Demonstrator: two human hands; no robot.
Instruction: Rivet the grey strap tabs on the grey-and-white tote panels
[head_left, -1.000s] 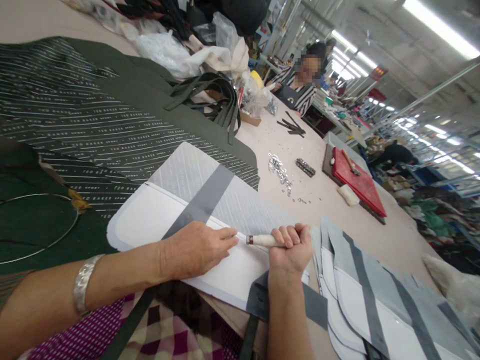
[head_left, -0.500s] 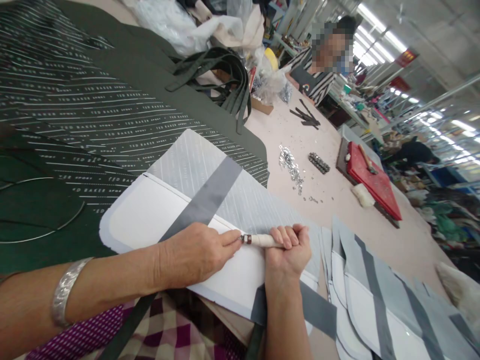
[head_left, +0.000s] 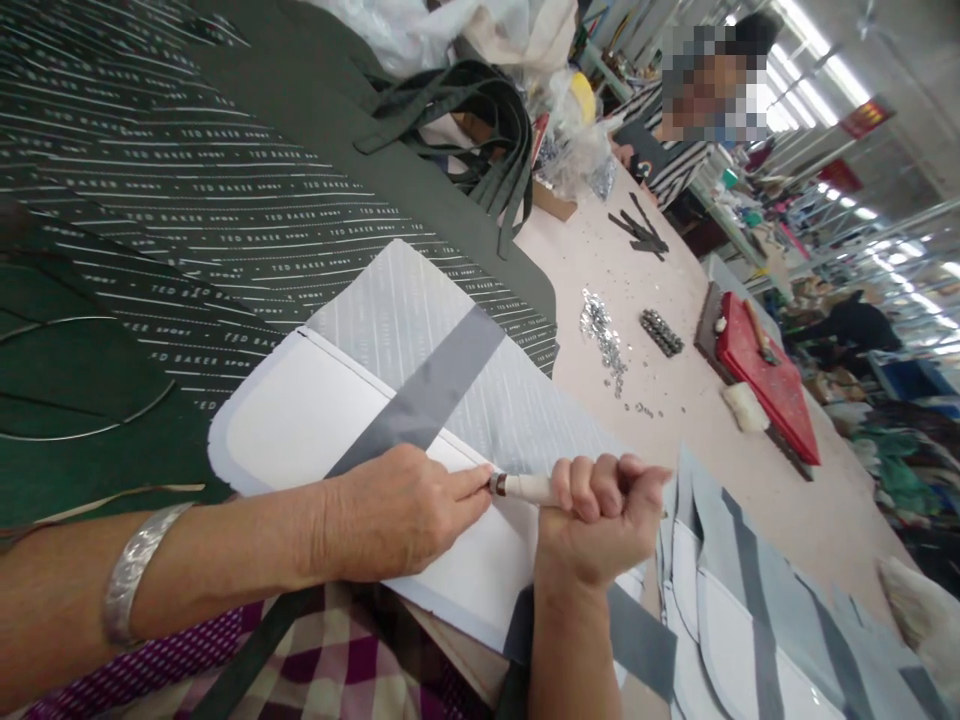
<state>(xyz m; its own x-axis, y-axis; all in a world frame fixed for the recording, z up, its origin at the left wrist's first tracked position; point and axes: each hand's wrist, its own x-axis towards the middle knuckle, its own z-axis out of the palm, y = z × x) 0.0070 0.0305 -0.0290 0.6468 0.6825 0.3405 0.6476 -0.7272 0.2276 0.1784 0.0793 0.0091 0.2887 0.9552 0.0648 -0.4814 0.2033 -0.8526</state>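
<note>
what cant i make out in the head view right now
- Tip of the white-handled tool: head view, hidden at the fingertips of the left hand.
- Rear of its handle: head view, hidden inside the right hand.
- Loose metal bits: head view, too small to count.
- Grey-and-white panels at right: head view, cut off by the bottom edge.

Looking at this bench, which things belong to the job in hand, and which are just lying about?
In the job:
- white-wrapped hand tool, gripped by the right hand
- grey-and-white panel, under the left hand

Apparently just lying about:
- hammer on the red slab
- white block
- scattered metal bits
- looped dark straps
</note>
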